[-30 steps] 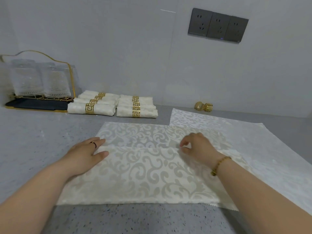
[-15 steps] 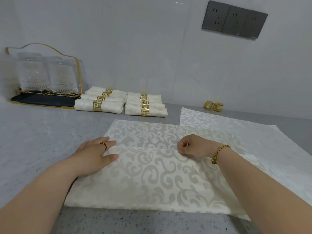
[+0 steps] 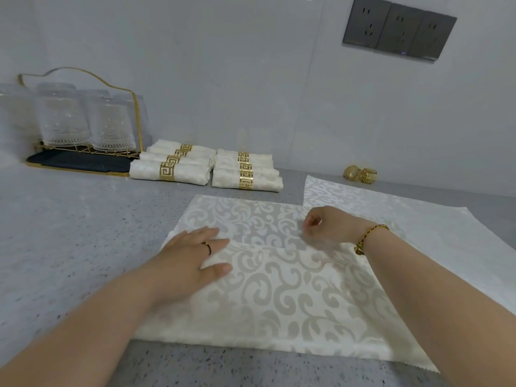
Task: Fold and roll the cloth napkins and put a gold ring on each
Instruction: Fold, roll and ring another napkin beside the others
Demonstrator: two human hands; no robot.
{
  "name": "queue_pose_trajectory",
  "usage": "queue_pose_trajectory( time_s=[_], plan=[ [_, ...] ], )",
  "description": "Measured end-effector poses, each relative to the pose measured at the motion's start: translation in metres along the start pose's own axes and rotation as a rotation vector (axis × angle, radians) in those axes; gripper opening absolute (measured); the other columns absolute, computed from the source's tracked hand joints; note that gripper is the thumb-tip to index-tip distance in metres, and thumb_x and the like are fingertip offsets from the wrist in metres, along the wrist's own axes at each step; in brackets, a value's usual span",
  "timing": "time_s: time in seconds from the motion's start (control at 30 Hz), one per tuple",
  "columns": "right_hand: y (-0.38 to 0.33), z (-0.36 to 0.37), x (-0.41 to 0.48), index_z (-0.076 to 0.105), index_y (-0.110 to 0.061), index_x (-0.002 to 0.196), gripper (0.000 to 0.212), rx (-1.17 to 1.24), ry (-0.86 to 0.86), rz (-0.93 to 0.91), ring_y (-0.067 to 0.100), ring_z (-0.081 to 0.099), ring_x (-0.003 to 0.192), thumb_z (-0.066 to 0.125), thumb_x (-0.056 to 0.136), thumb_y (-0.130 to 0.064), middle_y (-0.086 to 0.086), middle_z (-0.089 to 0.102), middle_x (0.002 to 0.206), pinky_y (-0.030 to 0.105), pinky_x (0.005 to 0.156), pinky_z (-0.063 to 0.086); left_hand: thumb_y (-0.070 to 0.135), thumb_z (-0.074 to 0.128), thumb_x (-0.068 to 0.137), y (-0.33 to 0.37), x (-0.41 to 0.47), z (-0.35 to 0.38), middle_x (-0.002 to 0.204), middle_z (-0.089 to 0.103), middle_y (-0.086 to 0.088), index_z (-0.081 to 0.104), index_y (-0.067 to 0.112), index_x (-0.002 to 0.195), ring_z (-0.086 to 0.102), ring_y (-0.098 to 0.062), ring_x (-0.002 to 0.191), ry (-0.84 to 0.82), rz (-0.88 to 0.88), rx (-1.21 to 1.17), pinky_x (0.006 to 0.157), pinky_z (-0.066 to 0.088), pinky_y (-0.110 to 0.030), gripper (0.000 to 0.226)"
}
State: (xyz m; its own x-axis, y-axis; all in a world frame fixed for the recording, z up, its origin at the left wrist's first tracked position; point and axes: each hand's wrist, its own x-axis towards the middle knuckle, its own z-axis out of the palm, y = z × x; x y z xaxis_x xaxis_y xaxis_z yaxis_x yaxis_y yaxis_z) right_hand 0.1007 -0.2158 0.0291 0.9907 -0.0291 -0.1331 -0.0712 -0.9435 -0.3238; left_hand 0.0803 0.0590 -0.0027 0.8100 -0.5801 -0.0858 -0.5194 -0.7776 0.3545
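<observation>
cream scroll-patterned napkin [image 3: 279, 289], gold key-pattern rings [image 3: 167, 171], grey speckled counter [image 3: 69, 233], dark grey sockets [image 3: 399, 26]

Right hand [image 3: 325, 227], fingers curled from view; second napkin [image 3: 435, 238], cut off right

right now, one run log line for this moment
left hand: flat on damask napkin | right hand: pinching its folded edge | ringed rolls: grouped behind | loose gold rings: back right
</observation>
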Motion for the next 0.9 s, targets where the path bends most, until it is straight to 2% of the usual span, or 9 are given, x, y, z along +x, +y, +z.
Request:
queue_pose_trajectory(
  time_s=[0.07, 0.17, 0.27, 0.4, 0.63, 0.73, 0.8, 0.83, 0.9],
  plan=[
    [0.004, -0.001, 0.019, 0.054, -0.011, 0.116, 0.029, -0.075, 0.086, 0.036, 0.021, 0.05, 0.107, 0.051, 0.089, -0.02, 0.004, 0.054, 0.114, 0.029, 0.093, 0.041, 0.094, -0.019, 0.02, 0.0, 0.003, 0.008, 0.147, -0.011, 0.022, 0.005, 0.036, 0.145, -0.01, 0.005, 0.134, -0.04, 0.026, 0.059, 0.102, -0.011, -0.016, 0.14],
    [0.011, 0.002, 0.049, 0.042, -0.018, 0.13, 0.041, -0.168, 0.138, 0.123, 0.026, 0.039, 0.123, 0.047, 0.09, -0.022, 0.007, 0.047, 0.131, 0.035, 0.101, 0.034, 0.092, -0.024, 0.017, -0.004, 0.007, 0.013, 0.152, -0.015, 0.015, -0.002, 0.036, 0.144, -0.014, -0.002, 0.139, -0.059, 0.041, 0.097, 0.103, -0.014, -0.019, 0.141],
    [0.014, 0.004, 0.069, 0.039, -0.022, 0.134, 0.044, -0.174, 0.121, 0.184, 0.027, 0.035, 0.127, 0.044, 0.09, -0.021, 0.007, 0.045, 0.133, 0.035, 0.102, 0.031, 0.09, -0.027, 0.016, -0.006, 0.008, 0.015, 0.138, -0.023, 0.024, -0.008, 0.037, 0.144, -0.023, 0.006, 0.127, -0.07, 0.062, 0.135, 0.103, -0.017, -0.021, 0.14],
    [0.011, 0.003, 0.084, 0.054, -0.022, 0.116, 0.029, -0.213, 0.14, 0.16, 0.028, 0.036, 0.121, 0.045, 0.089, -0.022, 0.008, 0.051, 0.123, 0.032, 0.096, 0.031, 0.088, -0.029, 0.014, -0.008, 0.011, 0.016, 0.127, -0.029, 0.023, -0.013, 0.037, 0.142, -0.028, 0.007, 0.119, -0.103, 0.066, 0.152, 0.102, -0.019, -0.022, 0.139],
    [-0.009, -0.021, 0.042, 0.055, -0.013, 0.086, 0.005, -0.137, 0.319, -0.082, 0.023, 0.047, 0.103, 0.05, 0.087, -0.013, 0.005, 0.055, 0.098, 0.028, 0.082, 0.036, 0.091, -0.025, 0.016, -0.007, 0.008, 0.014, 0.134, -0.027, 0.025, -0.02, 0.046, 0.134, -0.022, 0.004, 0.128, -0.049, 0.062, 0.09, 0.105, -0.014, -0.021, 0.127],
    [-0.022, -0.032, 0.0, 0.044, -0.021, 0.069, 0.021, -0.015, 0.356, -0.187, 0.021, 0.053, 0.091, 0.054, 0.083, -0.009, 0.0, 0.053, 0.087, 0.029, 0.076, 0.041, 0.097, -0.004, 0.035, 0.002, 0.002, 0.003, 0.13, -0.032, 0.026, -0.031, 0.053, 0.112, -0.015, -0.003, 0.136, 0.189, 0.041, -0.006, 0.106, -0.009, -0.019, 0.093],
    [-0.028, -0.031, -0.035, 0.043, -0.018, 0.074, 0.016, -0.107, 0.355, -0.255, 0.021, 0.053, 0.086, 0.054, 0.084, -0.012, -0.002, 0.053, 0.085, 0.029, 0.072, 0.04, 0.078, 0.036, 0.073, 0.008, -0.003, -0.004, 0.139, -0.024, 0.019, -0.027, 0.044, 0.125, -0.009, -0.009, 0.137, 0.461, 0.063, 0.056, 0.105, -0.006, -0.016, 0.088],
    [-0.029, -0.029, -0.053, 0.044, -0.018, 0.078, 0.013, -0.161, 0.359, -0.291, 0.021, 0.052, 0.082, 0.054, 0.085, -0.014, -0.002, 0.053, 0.083, 0.027, 0.067, 0.037, 0.059, 0.055, 0.078, 0.01, -0.005, -0.006, 0.149, -0.01, 0.009, -0.016, 0.035, 0.139, 0.0, -0.014, 0.134, 0.607, 0.098, 0.129, 0.107, -0.002, -0.017, 0.096],
    [-0.032, -0.02, -0.083, 0.048, -0.017, 0.079, 0.01, -0.269, 0.421, -0.379, 0.021, 0.052, 0.068, 0.056, 0.084, -0.014, -0.001, 0.057, 0.073, 0.019, 0.06, 0.03, 0.039, 0.082, 0.06, 0.01, -0.011, -0.011, 0.148, 0.024, -0.01, 0.016, 0.018, 0.145, 0.021, -0.022, 0.127, 0.769, 0.158, 0.24, 0.109, 0.003, -0.024, 0.109]
  ],
)
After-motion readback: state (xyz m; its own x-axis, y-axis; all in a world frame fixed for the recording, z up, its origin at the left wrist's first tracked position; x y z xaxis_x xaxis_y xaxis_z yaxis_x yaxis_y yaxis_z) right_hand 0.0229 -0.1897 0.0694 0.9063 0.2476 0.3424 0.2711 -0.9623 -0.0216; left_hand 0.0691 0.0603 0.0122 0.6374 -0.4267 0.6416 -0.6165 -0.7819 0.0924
